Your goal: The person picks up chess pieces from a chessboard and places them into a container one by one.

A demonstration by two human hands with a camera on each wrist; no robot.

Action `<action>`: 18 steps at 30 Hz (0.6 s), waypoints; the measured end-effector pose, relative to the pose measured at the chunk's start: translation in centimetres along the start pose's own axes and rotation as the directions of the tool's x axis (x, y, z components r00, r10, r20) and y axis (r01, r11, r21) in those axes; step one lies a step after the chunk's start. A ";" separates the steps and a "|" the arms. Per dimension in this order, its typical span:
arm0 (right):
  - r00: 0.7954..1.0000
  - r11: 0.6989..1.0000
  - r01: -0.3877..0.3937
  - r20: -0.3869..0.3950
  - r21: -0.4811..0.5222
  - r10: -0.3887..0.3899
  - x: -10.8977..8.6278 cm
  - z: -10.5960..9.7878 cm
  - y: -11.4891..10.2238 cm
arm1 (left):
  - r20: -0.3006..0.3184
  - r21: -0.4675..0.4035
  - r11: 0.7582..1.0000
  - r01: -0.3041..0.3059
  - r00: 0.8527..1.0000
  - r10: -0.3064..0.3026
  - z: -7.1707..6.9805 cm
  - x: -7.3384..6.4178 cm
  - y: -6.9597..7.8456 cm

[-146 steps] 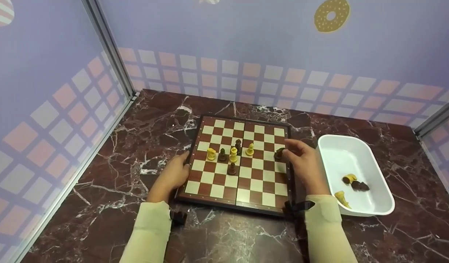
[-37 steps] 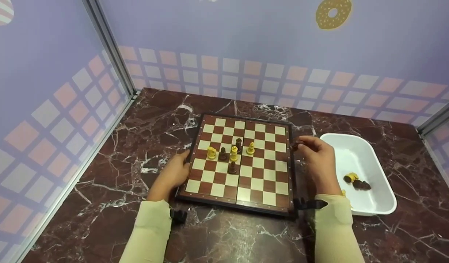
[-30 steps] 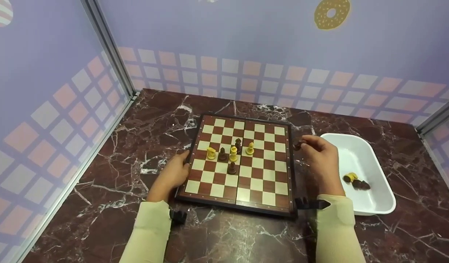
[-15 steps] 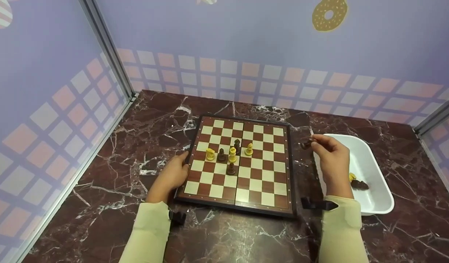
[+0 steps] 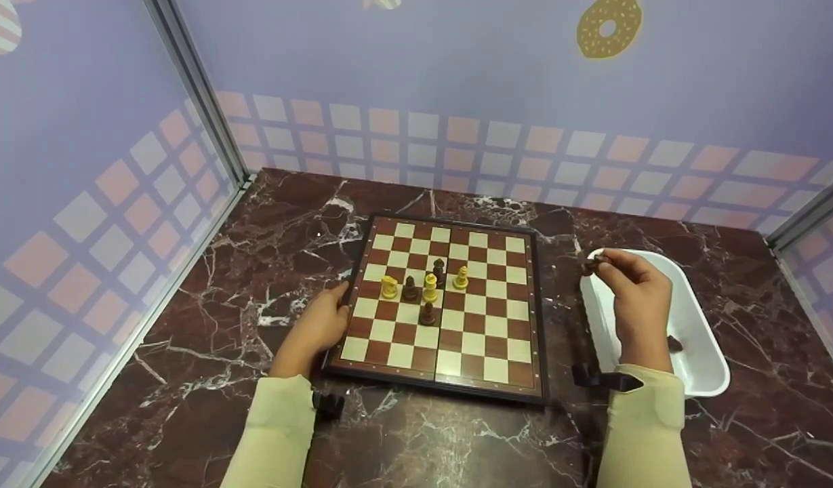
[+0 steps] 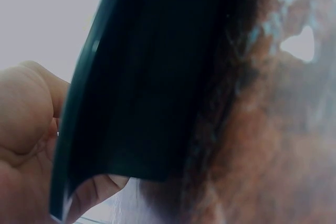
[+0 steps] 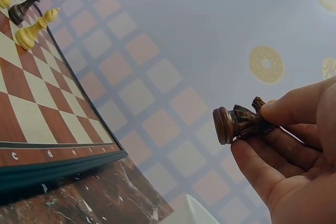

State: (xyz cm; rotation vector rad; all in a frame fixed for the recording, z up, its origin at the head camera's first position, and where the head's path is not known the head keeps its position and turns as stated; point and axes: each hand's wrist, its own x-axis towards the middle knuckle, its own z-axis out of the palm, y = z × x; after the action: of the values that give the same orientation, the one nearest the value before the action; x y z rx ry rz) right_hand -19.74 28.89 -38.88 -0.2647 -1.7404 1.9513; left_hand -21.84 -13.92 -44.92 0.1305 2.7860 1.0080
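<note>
In the head view, my left hand (image 5: 319, 322) grips the left edge of the chessboard (image 5: 486, 378); the left wrist view shows its thumb and fingers about the dark edge. My right hand (image 5: 640, 298) pinches a dark chess knight (image 7: 244, 120) between thumb and fingers, its base pointing left, above the far left corner of the white tray (image 5: 718, 369). Standing on the board are a yellow knight (image 5: 389, 287), a yellow king (image 5: 430, 288), a yellow bishop (image 5: 461, 278), a dark king (image 5: 438, 272) and two more dark pieces, one a rook-like piece (image 5: 427, 314).
A dark chess piece (image 5: 674, 343) lies in the tray, partly behind my right hand. The marbled table (image 5: 450, 440) reaches to the patterned back wall (image 5: 497, 81) and a left side panel with a metal corner post (image 5: 206, 88).
The dark knight has left the board's right side in my right hand, which has moved right to over the tray. My left hand has stayed at the board's edge.
</note>
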 end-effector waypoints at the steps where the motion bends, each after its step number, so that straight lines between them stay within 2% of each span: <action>1: 1.000 1.000 -0.002 -0.003 -0.002 0.002 0.0 -0.1 0.0 | 0.001 -0.002 1.000 0.001 1.000 -0.001 0.0 0.0 0.0; 7: 1.000 1.000 -0.012 -0.026 0.014 0.012 0.1 -0.9 -0.2 | 0.012 0.001 1.000 -0.004 1.000 0.004 0.0 -0.2 -0.1; 14: 0.999 0.994 0.003 -0.039 0.108 0.001 0.2 -1.6 -0.5 | 0.000 0.008 1.000 -0.012 1.000 0.012 0.0 -0.2 0.0; 18: 0.997 0.997 -0.031 -0.068 0.071 0.035 0.3 -2.1 -0.6 | -0.023 0.011 1.000 -0.019 1.000 0.019 0.1 -0.2 0.0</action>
State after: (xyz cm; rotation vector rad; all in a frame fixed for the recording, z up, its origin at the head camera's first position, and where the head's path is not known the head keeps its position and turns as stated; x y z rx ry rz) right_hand -18.84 30.86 -38.55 -0.3341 -1.6311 1.9978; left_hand -21.62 -13.88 -44.90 0.1479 2.8165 1.0055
